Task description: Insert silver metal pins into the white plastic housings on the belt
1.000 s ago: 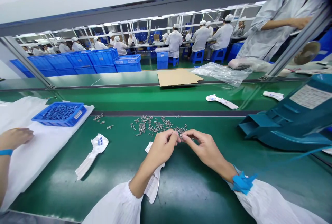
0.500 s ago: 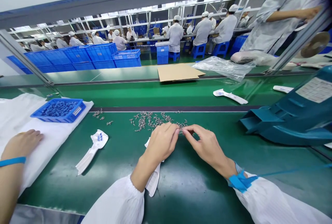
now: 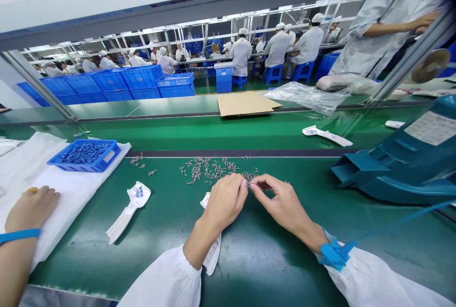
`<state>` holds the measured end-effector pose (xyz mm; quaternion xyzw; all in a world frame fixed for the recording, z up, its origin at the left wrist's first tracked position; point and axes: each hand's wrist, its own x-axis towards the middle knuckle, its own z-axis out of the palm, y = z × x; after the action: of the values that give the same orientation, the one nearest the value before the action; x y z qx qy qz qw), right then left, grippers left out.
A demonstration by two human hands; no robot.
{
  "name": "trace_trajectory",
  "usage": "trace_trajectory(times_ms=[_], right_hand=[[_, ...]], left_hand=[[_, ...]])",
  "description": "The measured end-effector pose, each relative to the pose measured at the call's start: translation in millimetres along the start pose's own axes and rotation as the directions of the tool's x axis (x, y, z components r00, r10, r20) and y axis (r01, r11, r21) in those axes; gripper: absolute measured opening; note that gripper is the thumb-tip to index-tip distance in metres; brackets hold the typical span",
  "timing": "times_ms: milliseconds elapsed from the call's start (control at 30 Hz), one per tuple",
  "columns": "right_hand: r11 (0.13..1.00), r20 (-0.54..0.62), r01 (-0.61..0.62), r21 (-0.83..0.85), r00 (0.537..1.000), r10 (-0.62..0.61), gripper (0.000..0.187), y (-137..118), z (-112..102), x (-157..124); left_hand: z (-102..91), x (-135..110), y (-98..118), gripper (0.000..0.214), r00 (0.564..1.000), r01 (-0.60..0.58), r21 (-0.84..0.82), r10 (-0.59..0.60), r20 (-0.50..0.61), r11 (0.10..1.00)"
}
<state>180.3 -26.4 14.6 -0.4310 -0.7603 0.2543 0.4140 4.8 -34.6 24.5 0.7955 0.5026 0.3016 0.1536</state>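
My left hand (image 3: 226, 202) and my right hand (image 3: 280, 198) meet fingertip to fingertip at the near edge of a scatter of small metal screws (image 3: 206, 170). Both hands are pinched closed; whatever lies between the fingers is too small to make out. Under my left wrist lies a white plastic shell (image 3: 213, 257), partly hidden by the hand and forearm. Farther left, a second white shell with blue parts (image 3: 131, 207) rests on the green bench. A blue strap (image 3: 335, 254) circles my right wrist.
At left, a co-worker's hand (image 3: 33, 207) rests on a white sheet (image 3: 81, 186) beside a blue tray of small blue parts (image 3: 107, 156). A teal machine (image 3: 399, 169) stands at right. Behind the bench, a green belt (image 3: 178, 134) carries another white shell (image 3: 327, 136); cardboard (image 3: 245, 104) lies beyond.
The view has shifted slightly, so the bench appears a little lower. My hands keep the same pinched pose by the screws. The belt's white shell has moved right.
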Motion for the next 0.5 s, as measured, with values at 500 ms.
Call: trace_trajectory(times_ms=[500], right_hand=[[0.937,0.085,0.333,-0.107,0.942,-0.325,0.009,5.5,-8.0,-0.4]], left_hand=[[-1.5,4.3,-1.8,0.051,0.962,0.262,-0.42,-0.204,0.179,0.869]])
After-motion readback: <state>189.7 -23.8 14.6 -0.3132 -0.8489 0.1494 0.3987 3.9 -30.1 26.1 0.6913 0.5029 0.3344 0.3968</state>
